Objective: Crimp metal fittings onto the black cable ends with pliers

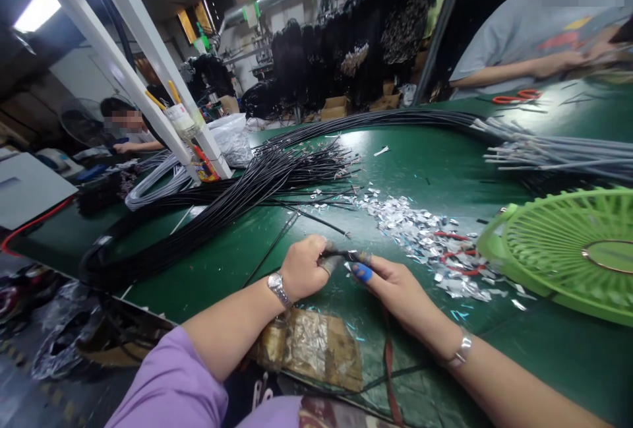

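Note:
My left hand [305,266] is closed around the end of a thin black cable [277,241] just above the green table [405,164]. My right hand [395,283], with a blue fingertip cover, pinches the same cable's tip from the other side. The cable runs back and left toward a big bundle of black cables [232,200] lying across the table. A heap of silvery foil scraps [425,237] lies just to the right of my hands.
A green fan [568,250] lies at the right. Grey cables [558,148] stretch along the far right. Red scissors [517,96] lie near a person in a grey shirt [519,39]. Another person [129,128] sits far left behind white frame posts [148,65]. A taped cardboard pad [309,349] sits at the near edge.

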A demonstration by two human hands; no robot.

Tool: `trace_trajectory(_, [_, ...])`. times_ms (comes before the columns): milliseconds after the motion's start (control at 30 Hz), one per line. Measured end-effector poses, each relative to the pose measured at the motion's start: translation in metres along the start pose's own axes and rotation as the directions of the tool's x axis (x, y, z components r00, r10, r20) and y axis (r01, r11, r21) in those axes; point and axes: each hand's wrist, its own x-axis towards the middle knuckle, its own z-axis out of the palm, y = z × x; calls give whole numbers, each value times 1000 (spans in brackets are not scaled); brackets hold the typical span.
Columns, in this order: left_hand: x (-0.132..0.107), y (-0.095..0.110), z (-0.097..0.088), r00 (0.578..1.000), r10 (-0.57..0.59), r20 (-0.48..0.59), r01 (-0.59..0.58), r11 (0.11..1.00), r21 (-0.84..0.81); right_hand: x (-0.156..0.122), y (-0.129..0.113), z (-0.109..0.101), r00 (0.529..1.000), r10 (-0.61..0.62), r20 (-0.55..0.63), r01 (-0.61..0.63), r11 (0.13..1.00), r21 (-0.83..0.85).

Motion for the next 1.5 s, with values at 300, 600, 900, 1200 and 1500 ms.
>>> trace_trajectory(300, [0,1,-4,985,-96,142,119,980,-163,0,0,-1,1000,-22,18,23,1000,-21])
trace_trajectory(600, [10,2,-9,736,-313,600,657,543,-523,2,3,-4,994,-91,62,96,993,-76])
trace_trajectory(900, [15,-3,-11,606,-233,760,787,316,-530,2,4,-9,989,-140,43,146,972,-186])
trace_trajectory(1200, [13,-2,-9,606,-226,763,766,424,-483,-1,6,-10,946,-318,-52,283,896,-341])
trace_trajectory(1500, [6,-2,-6,817,-249,519,438,854,-280,1,-2,-10,996,-84,0,83,984,-159])
